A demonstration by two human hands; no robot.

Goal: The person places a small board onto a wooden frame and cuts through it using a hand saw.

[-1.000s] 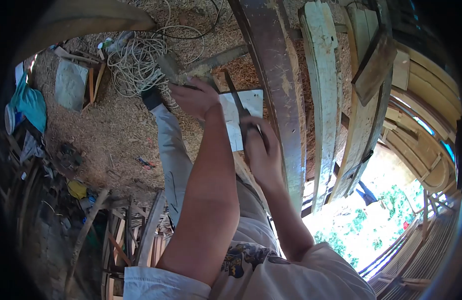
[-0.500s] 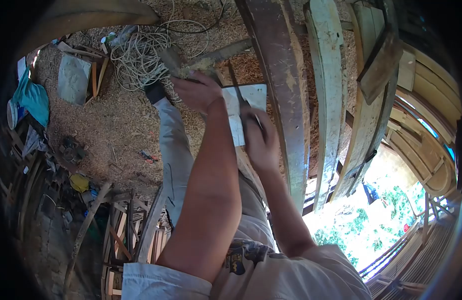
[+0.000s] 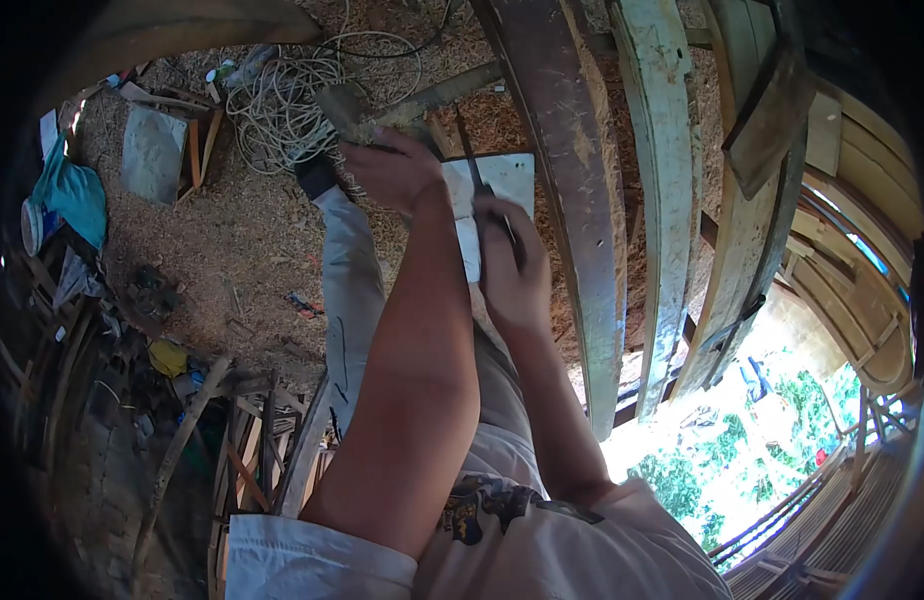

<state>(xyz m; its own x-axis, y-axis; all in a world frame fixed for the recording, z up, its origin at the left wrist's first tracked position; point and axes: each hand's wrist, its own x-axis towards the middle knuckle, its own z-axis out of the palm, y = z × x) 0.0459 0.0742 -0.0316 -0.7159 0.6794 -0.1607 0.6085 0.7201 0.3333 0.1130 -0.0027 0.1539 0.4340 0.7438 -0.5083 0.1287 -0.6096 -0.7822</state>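
My right hand [image 3: 515, 262] is wrapped round the dark handle of a long, narrow tool [image 3: 472, 158], which looks like a blade. Its far end points up, beside a short wooden piece [image 3: 441, 135]. My left hand [image 3: 396, 172] rests at the near edge of a dusty wooden block [image 3: 348, 113], its fingers together; how firmly they grip cannot be made out. Between and beyond the hands lies a white flat board [image 3: 506, 180], partly hidden by the tool and my right hand.
Long planks [image 3: 579, 180] run along the right, with a pale plank [image 3: 662, 150] beside them. Coiled rope [image 3: 282, 110] lies on shavings at the upper left. A teal bag [image 3: 70, 195] is at the far left, and scrap wood [image 3: 187, 430] at the lower left.
The tool and my right hand have shifted slightly up and to the left. My left hand has stayed at the block. The view has moved a little.
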